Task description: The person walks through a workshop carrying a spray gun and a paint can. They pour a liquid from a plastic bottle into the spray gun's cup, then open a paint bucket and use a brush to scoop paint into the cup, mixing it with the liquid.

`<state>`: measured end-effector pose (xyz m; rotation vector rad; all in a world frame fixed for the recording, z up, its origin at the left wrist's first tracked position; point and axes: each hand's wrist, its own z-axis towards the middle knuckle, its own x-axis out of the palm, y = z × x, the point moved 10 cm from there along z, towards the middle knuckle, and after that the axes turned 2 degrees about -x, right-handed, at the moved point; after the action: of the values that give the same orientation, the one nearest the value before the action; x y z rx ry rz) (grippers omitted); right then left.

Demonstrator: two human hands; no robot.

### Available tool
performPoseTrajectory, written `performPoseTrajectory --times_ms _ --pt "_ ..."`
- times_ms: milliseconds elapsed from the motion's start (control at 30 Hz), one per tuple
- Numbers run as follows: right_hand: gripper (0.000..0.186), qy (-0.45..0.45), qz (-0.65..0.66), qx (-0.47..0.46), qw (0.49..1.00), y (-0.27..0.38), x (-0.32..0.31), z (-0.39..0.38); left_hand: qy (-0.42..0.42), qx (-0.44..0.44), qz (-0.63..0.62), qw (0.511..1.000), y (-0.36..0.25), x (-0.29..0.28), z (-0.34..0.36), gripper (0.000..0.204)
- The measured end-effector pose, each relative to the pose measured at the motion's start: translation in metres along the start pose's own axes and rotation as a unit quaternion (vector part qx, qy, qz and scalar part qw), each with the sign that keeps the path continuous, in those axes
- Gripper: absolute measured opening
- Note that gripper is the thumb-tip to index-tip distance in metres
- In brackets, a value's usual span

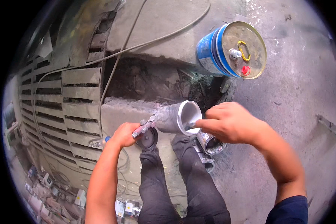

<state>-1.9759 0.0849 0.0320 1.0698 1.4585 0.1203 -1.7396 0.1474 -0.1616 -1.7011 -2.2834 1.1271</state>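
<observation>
The left grip [125,135] closes around a knobbly metal fitting [141,129]; just right of it tilts a smeared grey cylindrical cup [168,118], pale inside. At its mouth is the right grip [227,123], fingers bunched (whether pinching anything, I cannot tell). Beyond it, a blue drum [210,48] bearing pale print stands on scuffed concrete floor [287,93].

Spray-gun cup [167,118]: grey outside, white rim and lining. Drum [209,50]: blue side, darker bands, dull tan-grey top; handle [244,43] yellow, spout [234,53] white, cap [246,70] red. Trousers [203,186] charcoal, sleeve [289,211] navy. Floor [295,93] grey, white-speckled near the drum.
</observation>
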Motion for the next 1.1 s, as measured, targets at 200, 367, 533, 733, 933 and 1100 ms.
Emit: performPoseTrajectory --times_ms 200,367,533,733,933,1100 --pt "0.03 -0.061 -0.157 -0.051 0.984 -0.007 -0.057 -0.025 -0.006 -0.021 0.002 1.0 0.006 0.001 -0.002 0.019" --pt "0.02 -0.059 -0.033 -0.021 0.998 0.004 -0.04 -0.036 -0.007 -0.043 0.017 0.999 0.013 0.0 -0.005 0.018" --pt "0.017 -0.139 -0.067 0.032 0.988 -0.021 -0.057 -0.021 0.003 -0.051 0.015 0.999 0.011 -0.001 -0.003 0.019" --pt "0.016 -0.144 0.043 0.095 0.984 0.006 -0.049 -0.025 -0.041 -0.034 0.036 0.998 0.019 -0.009 -0.007 0.022" --pt "0.012 -0.135 0.038 0.132 0.981 -0.001 -0.02 -0.035 -0.076 -0.017 0.04 0.996 0.018 -0.018 -0.008 0.018" --pt "0.013 -0.211 -0.089 0.139 0.963 0.004 -0.058 -0.009 -0.115 -0.008 0.032 0.993 0.018 -0.02 -0.009 0.011"
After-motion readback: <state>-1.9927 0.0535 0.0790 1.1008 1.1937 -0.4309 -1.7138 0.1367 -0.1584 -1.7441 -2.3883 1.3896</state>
